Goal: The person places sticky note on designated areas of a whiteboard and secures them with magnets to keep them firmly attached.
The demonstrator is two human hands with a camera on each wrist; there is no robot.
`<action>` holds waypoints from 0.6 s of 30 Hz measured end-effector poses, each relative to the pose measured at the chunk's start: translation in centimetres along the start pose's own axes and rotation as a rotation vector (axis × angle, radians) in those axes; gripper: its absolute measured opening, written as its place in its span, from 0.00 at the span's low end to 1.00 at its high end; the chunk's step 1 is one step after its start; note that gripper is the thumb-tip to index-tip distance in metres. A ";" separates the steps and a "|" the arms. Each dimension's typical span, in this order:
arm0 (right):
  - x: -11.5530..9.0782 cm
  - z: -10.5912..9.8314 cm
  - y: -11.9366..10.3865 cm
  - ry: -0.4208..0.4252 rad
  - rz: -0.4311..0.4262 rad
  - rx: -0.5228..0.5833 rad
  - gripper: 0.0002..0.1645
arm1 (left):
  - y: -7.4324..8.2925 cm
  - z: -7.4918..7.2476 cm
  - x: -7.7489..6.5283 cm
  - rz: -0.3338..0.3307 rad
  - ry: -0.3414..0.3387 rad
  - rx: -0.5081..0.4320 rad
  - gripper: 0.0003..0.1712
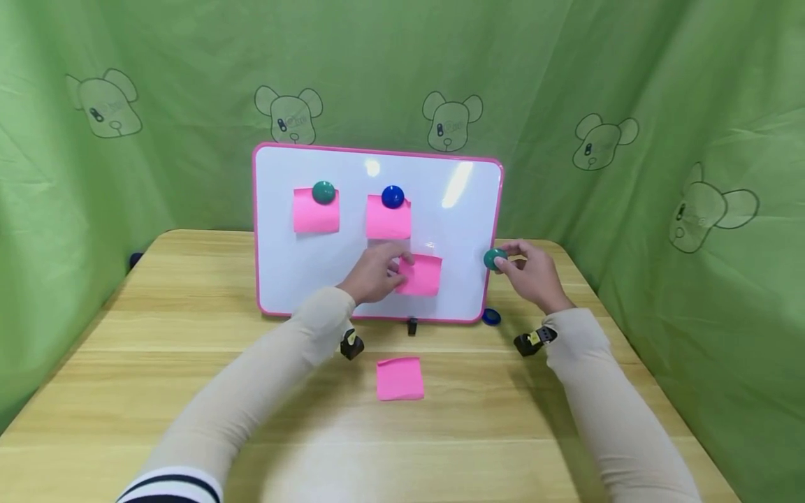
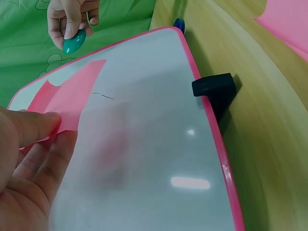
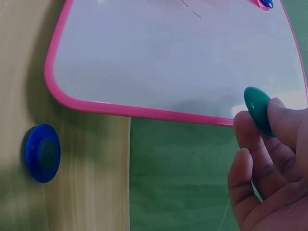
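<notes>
My left hand (image 1: 376, 271) pinches a pink sticky note (image 1: 423, 275) by its left edge, in front of the lower middle of a pink-framed whiteboard (image 1: 314, 272). In the left wrist view the note (image 2: 72, 94) is slightly bent between thumb and fingers. Beside the board's right edge, my right hand (image 1: 533, 274) holds a round green magnet (image 1: 495, 259) between thumb and fingers. The right wrist view shows this magnet (image 3: 258, 110) tilted on edge. Two more pink notes hang higher on the board, one under a green magnet (image 1: 323, 192), the other under a blue magnet (image 1: 393, 196).
A loose pink note (image 1: 400, 379) lies on the wooden table (image 1: 478, 433) before the board. One blue magnet (image 1: 491, 317) rests by the board's lower right corner, its dark underside up. A black clip (image 1: 411, 326) sits at the bottom edge. Green curtain (image 1: 377, 63) hangs behind.
</notes>
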State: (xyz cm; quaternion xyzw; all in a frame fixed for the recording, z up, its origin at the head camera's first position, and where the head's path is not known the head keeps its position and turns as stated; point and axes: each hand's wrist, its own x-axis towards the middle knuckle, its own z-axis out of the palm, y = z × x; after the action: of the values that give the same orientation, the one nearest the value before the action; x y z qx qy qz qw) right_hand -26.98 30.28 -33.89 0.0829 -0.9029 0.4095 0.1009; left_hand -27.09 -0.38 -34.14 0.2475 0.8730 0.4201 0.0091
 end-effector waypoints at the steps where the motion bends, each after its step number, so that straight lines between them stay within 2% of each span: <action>1: 0.1 0.0 -0.1 0.000 -0.002 0.004 0.19 | 0.1 0.1 0.2 -0.006 0.001 0.001 0.15; 7: 0.6 0.0 -0.7 0.000 0.010 0.018 0.20 | 0.5 0.4 0.9 -0.016 0.008 0.030 0.20; 14: 1.3 0.0 -1.3 0.016 0.048 0.057 0.18 | 1.3 0.6 2.1 0.003 0.003 0.117 0.26; 18: 1.6 -0.1 -1.5 0.027 0.050 0.069 0.19 | 2.1 0.7 2.7 0.006 -0.004 0.099 0.28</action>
State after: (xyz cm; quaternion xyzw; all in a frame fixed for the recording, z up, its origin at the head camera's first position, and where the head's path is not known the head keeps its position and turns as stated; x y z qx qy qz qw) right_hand -28.17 29.28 -32.32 0.0581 -0.8886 0.4439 0.0997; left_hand -28.40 2.38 -32.53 0.2511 0.8920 0.3759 -0.0027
